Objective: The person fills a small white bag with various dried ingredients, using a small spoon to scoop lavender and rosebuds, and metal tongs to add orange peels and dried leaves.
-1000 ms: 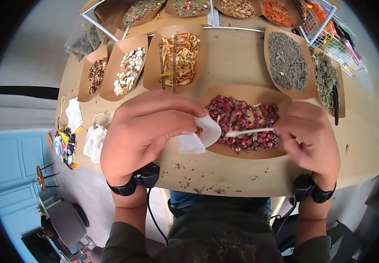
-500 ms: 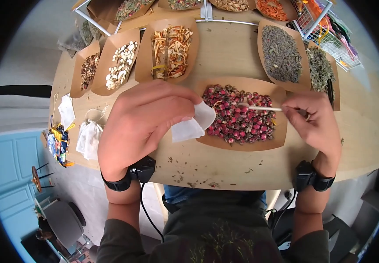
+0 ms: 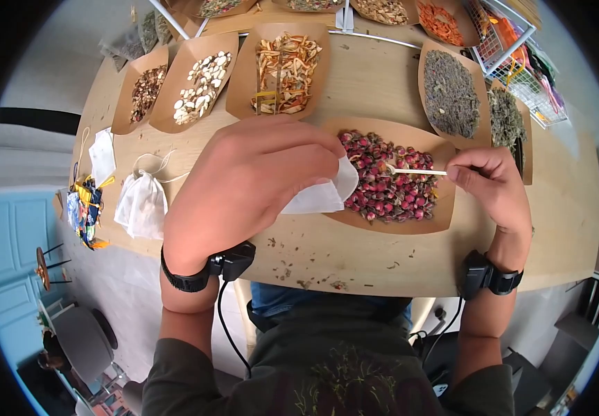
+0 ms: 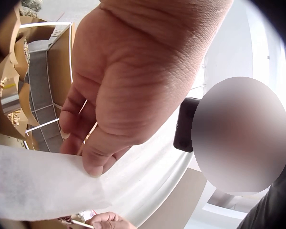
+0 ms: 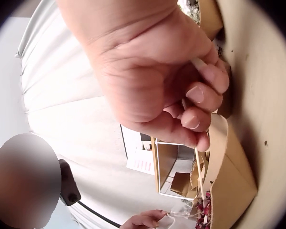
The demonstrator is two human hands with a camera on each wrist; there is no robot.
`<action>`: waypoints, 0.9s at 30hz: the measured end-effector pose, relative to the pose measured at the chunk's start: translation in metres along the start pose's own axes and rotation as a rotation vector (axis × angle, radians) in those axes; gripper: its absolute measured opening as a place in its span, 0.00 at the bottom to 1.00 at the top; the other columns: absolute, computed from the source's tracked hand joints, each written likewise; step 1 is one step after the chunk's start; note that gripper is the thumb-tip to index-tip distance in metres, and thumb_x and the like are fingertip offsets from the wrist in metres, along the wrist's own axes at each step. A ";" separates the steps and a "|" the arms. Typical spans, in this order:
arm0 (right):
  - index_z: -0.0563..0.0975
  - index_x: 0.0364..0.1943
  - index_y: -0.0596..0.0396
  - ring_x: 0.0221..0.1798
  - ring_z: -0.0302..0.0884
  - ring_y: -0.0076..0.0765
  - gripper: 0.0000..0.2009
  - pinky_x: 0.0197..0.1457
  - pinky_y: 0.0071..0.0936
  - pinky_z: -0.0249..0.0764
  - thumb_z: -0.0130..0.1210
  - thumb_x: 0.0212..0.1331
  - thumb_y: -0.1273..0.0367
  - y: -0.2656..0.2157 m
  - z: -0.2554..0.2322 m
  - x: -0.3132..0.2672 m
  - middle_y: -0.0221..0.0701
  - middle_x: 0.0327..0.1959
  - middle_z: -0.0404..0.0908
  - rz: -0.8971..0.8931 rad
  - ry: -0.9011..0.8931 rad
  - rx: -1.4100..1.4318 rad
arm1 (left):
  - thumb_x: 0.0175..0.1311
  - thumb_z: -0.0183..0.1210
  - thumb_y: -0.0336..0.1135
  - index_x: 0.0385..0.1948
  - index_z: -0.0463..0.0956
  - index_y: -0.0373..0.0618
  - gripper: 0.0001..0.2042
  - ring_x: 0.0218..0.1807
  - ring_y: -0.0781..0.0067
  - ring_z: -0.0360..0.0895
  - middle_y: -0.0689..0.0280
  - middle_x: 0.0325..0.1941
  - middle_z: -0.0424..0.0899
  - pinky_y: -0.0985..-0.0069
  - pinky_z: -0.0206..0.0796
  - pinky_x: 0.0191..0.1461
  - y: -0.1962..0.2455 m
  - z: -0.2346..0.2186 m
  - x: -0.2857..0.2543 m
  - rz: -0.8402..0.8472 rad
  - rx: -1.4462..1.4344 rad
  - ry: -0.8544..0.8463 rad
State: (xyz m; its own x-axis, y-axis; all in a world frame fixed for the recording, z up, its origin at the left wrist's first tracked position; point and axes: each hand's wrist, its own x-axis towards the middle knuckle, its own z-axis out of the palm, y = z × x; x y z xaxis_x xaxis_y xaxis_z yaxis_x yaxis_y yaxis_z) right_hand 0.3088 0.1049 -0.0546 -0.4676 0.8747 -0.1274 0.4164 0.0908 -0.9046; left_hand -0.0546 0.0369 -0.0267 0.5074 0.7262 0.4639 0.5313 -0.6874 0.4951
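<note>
In the head view the left hand (image 3: 254,184) pinches a white pouch (image 3: 317,197) beside the paper tray (image 3: 445,208) of dried rosebuds (image 3: 400,197). The left wrist view shows thumb and fingers on the pouch's edge (image 4: 43,183). Over the tray's right side, the right hand (image 3: 493,184) pinches the end of a thin pale spoon (image 3: 417,172), its tip among the rosebuds. From the right wrist view, thumb and forefinger hold the stick-like handle (image 5: 199,171), with the other fingers curled. What the pouch holds is hidden.
Behind stand paper trays of orange peel strips (image 3: 292,66), white slices (image 3: 202,87) and grey-purple herbs (image 3: 452,93). White drawstring bags (image 3: 141,206) and patterned sachets (image 3: 84,211) lie at left. Crumbs dot the front edge. A wire basket (image 3: 532,90) is at back right.
The spoon, blurred earlier, has its tip at the rosebuds now and lies nearly level. The left hand and pouch have shifted slightly right in the head view, as that view itself moved.
</note>
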 end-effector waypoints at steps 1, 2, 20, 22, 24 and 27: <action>0.90 0.41 0.66 0.32 0.72 0.14 0.04 0.36 0.21 0.67 0.65 0.69 0.80 -0.002 -0.001 -0.001 0.23 0.28 0.85 -0.004 -0.005 -0.004 | 0.64 0.66 0.25 0.38 0.87 0.40 0.05 0.46 0.50 0.90 0.57 0.50 0.93 0.62 0.81 0.48 0.000 0.000 0.000 0.002 0.001 -0.001; 0.90 0.41 0.66 0.33 0.74 0.15 0.04 0.37 0.21 0.69 0.65 0.69 0.80 -0.003 -0.001 -0.002 0.24 0.30 0.87 -0.004 0.008 0.029 | 0.63 0.66 0.24 0.39 0.87 0.40 0.05 0.47 0.50 0.89 0.57 0.50 0.93 0.62 0.80 0.48 0.000 -0.001 0.000 0.004 0.004 -0.001; 0.86 0.35 0.65 0.27 0.78 0.32 0.05 0.32 0.29 0.69 0.61 0.58 0.83 -0.024 0.005 -0.012 0.36 0.27 0.83 -0.366 0.206 -0.380 | 0.61 0.66 0.22 0.37 0.87 0.40 0.05 0.47 0.51 0.90 0.57 0.50 0.93 0.63 0.82 0.48 -0.001 0.006 0.002 -0.019 0.011 -0.001; 0.85 0.34 0.66 0.26 0.75 0.30 0.04 0.31 0.29 0.67 0.61 0.58 0.83 -0.018 -0.008 -0.016 0.36 0.26 0.82 -0.259 0.190 -0.394 | 0.62 0.66 0.22 0.37 0.87 0.40 0.05 0.47 0.51 0.90 0.57 0.50 0.93 0.63 0.82 0.49 0.000 0.005 0.002 -0.031 0.010 -0.012; 0.85 0.33 0.66 0.24 0.71 0.27 0.02 0.29 0.31 0.64 0.62 0.59 0.81 -0.012 -0.011 -0.015 0.35 0.24 0.80 -0.231 0.196 -0.410 | 0.63 0.66 0.23 0.38 0.87 0.39 0.05 0.47 0.52 0.90 0.57 0.50 0.94 0.63 0.83 0.49 0.000 0.005 0.002 -0.046 0.010 -0.021; 0.86 0.35 0.66 0.22 0.69 0.25 0.04 0.28 0.31 0.64 0.63 0.62 0.77 -0.014 0.001 -0.011 0.35 0.20 0.78 -0.202 0.087 -0.422 | 0.65 0.67 0.23 0.37 0.87 0.39 0.03 0.48 0.53 0.91 0.57 0.50 0.94 0.64 0.83 0.50 0.000 0.004 0.003 -0.038 0.037 -0.051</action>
State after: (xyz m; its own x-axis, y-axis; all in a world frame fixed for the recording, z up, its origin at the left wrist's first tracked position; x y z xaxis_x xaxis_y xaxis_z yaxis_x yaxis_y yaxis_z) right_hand 0.3068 0.0935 -0.0409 -0.5125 0.8545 0.0844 0.6130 0.4330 -0.6609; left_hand -0.0502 0.0391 -0.0284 0.5197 0.7511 0.4071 0.5749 -0.6599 0.4838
